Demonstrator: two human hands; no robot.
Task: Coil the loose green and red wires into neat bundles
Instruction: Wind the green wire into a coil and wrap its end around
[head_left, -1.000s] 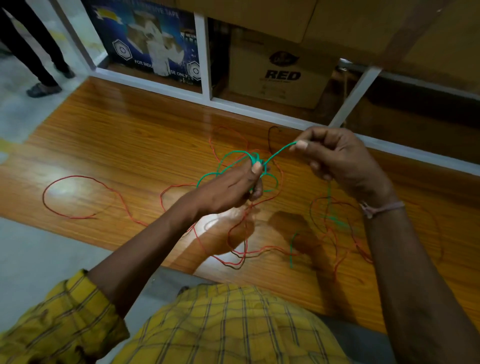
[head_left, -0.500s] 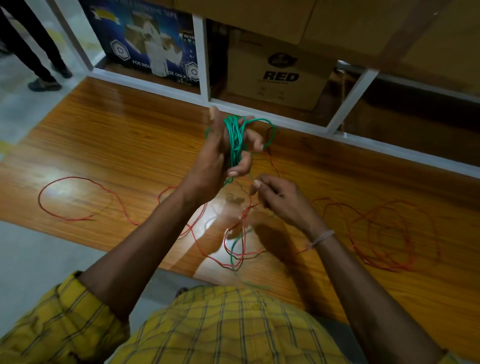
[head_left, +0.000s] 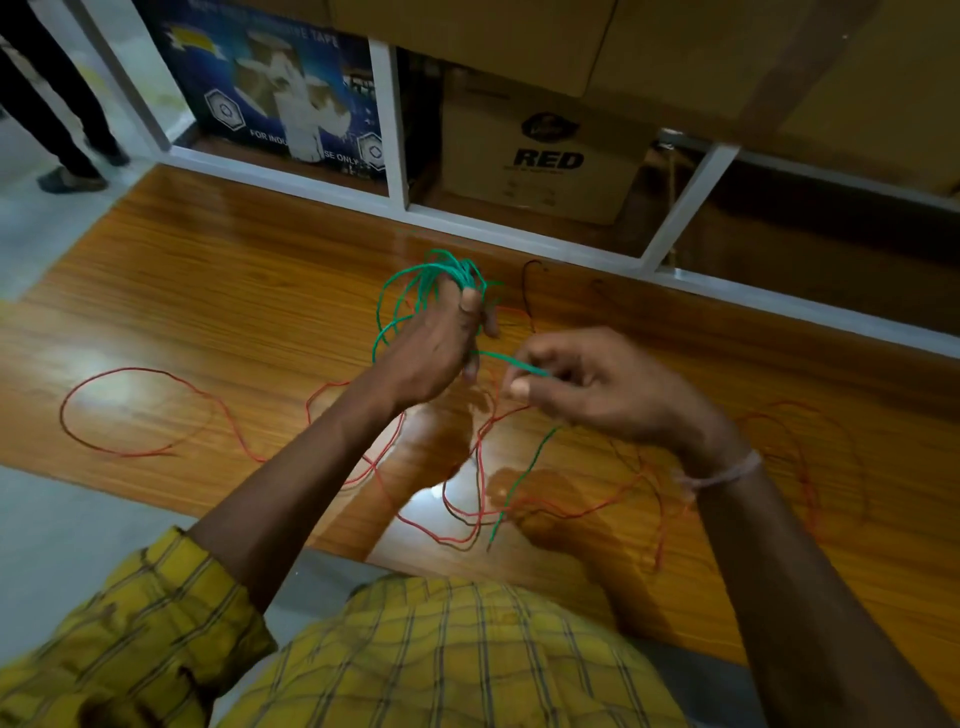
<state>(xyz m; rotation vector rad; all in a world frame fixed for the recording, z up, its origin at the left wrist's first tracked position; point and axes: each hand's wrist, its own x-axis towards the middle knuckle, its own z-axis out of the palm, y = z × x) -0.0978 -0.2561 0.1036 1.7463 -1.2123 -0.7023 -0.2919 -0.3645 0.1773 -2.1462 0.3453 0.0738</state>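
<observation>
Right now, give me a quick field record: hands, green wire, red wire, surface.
left hand: grips the green coil, raised above the table
right hand: pinches the green wire's free run close to the coil
green coil: several loose loops, not yet tight
green tail: hangs from the right hand, end down among the red wire
red wire: uncoiled, sprawled in loops across the table
wooden table: glossy
progress: green partly coiled, red not started

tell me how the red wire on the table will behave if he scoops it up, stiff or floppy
Probably floppy: the red wire lies in loose, wandering curves on the wooden table. It looks thin, so likely light. Its strands cross the green wire near the table edge, so it may snag or drag that along.
</observation>
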